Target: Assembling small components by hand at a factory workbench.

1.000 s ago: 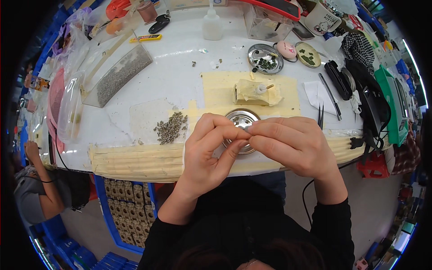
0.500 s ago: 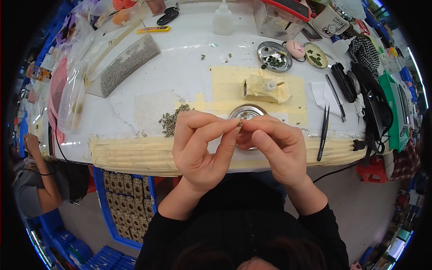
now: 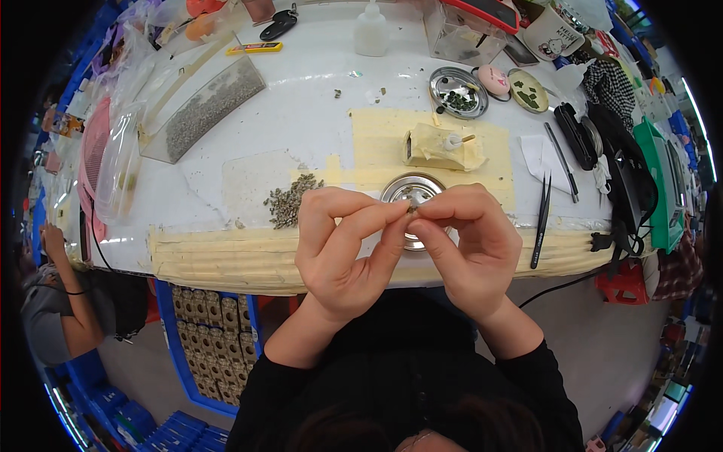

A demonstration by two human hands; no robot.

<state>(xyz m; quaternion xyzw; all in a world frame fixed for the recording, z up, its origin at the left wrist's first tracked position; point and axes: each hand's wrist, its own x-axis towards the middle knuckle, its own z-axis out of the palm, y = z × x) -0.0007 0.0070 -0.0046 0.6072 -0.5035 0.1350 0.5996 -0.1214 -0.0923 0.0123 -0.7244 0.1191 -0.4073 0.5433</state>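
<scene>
- Two hands work above the near edge of one white round table [image 3: 316,120].
- The left hand [image 3: 343,245] and the right hand [image 3: 467,245] meet fingertip to fingertip; together they pinch one tiny dark part [image 3: 412,210]. The other fingers are curled.
- The tiny part is held in the air, directly over one round metal dish [image 3: 410,190] that sits on the table just behind the hands. The contents of this dish are mostly hidden by the fingers.
- One loose pile of small grey-green parts [image 3: 290,200] lies on the table to the left of the metal dish, near the left hand.
- One pair of black tweezers [image 3: 541,222] lies to the right of the right hand, apart from it.
- One lump wrapped in cream tape [image 3: 440,147] rests on a patch of cream tape behind the metal dish.
- Farther back stand two more shallow round dishes: a metal one [image 3: 457,92] holding several dark green pieces, and a greenish one [image 3: 529,90] holding a few green pieces.
- One flat clear tray [image 3: 203,113] at the left rear holds a layer of small grey parts.
- One white squeeze bottle [image 3: 370,30] stands at the far edge.
- A strip of cream tape [image 3: 218,256] covers the near table rim.
- One other person's arm [image 3: 64,301] shows at the lower left, below the table.
</scene>
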